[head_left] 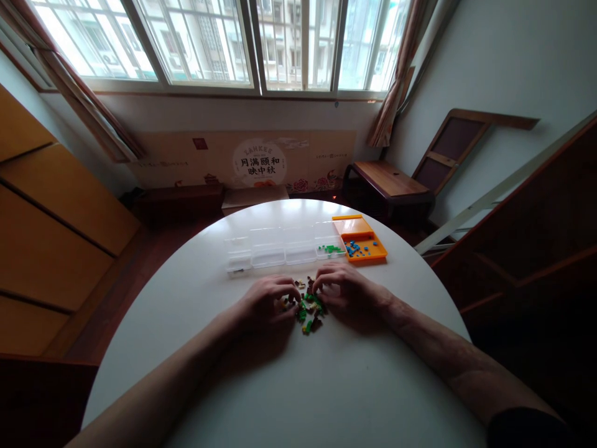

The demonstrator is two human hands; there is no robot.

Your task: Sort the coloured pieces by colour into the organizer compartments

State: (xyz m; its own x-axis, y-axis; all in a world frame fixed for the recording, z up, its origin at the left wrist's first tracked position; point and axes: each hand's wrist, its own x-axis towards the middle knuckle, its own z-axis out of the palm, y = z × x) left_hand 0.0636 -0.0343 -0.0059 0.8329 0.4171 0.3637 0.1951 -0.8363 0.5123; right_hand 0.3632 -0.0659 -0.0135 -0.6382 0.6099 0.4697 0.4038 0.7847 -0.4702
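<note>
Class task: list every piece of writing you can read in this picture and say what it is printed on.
"月满颐和 映中秋": on the round emblem of the long printed board under the window.
Small red mark at the board's left, and the fine lines at its right: too small to read.
Clear boxes and orange tray: no writing visible.

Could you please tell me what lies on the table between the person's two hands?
In the head view, a small pile of green and brown pieces lies between the left hand and right hand.

A row of clear plastic boxes [280,247] sits beside an orange tray [361,239] on the white table [326,386]; a wooden bench [389,180] stands behind.
</note>
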